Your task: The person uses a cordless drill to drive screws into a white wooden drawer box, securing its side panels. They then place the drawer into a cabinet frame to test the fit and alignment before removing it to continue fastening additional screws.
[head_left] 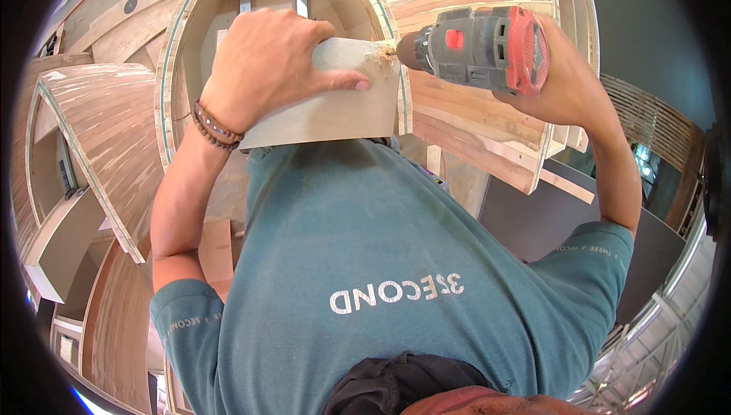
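Note:
My left hand (270, 65), a beaded bracelet at its wrist, grips a pale flat board (343, 118), the thumb lying across its upper face. In my right hand (569, 80) is a black and red power drill (468, 48), held sideways. The drill's nose points left, and its bit meets the board near the far right corner. Wood shavings (385, 51) are heaped around that spot. The board lies over the near end of a rounded wooden frame (169, 72) with a green line along its rim. Most of my right fingers are hidden behind the drill.
Two metal brackets (302, 1) stand inside the frame. A curved body of wooden strips (472, 110) reaches close on the right, beneath the drill. Another curved strip-built piece (106, 133) stands at the left. Dark grey panels (525, 209) lie at the lower right.

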The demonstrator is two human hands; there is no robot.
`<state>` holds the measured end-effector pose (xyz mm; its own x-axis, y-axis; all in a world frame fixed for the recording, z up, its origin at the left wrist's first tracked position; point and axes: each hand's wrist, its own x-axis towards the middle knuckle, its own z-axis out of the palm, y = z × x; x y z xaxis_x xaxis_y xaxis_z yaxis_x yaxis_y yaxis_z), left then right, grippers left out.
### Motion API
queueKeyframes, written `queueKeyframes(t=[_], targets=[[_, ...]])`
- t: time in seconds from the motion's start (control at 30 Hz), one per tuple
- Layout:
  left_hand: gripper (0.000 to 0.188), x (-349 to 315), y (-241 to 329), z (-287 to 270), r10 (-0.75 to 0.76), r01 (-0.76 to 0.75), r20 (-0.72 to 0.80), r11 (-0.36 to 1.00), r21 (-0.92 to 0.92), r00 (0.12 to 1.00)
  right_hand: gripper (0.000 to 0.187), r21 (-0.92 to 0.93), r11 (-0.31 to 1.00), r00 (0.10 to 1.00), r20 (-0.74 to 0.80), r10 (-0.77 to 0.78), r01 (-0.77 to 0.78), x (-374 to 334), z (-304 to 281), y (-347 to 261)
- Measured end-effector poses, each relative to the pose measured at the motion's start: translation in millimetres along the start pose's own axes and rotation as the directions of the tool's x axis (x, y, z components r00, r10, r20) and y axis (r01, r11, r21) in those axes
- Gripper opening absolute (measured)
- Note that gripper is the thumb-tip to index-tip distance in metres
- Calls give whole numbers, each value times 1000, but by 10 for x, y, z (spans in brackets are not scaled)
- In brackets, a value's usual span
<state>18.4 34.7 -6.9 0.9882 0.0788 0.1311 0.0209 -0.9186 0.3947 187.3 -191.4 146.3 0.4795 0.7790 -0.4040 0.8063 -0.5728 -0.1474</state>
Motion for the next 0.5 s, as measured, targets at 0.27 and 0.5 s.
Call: queueKeyframes(t=[0.27, 0.5], targets=[[75, 63, 38, 46, -5, 5, 31, 1000, 9, 999, 78, -15, 999, 994, 100, 54, -52, 135, -1, -67], [78, 122, 59, 12, -38, 37, 87, 999, 13, 995, 77, -3, 997, 989, 132, 73, -73, 155, -254, -132]])
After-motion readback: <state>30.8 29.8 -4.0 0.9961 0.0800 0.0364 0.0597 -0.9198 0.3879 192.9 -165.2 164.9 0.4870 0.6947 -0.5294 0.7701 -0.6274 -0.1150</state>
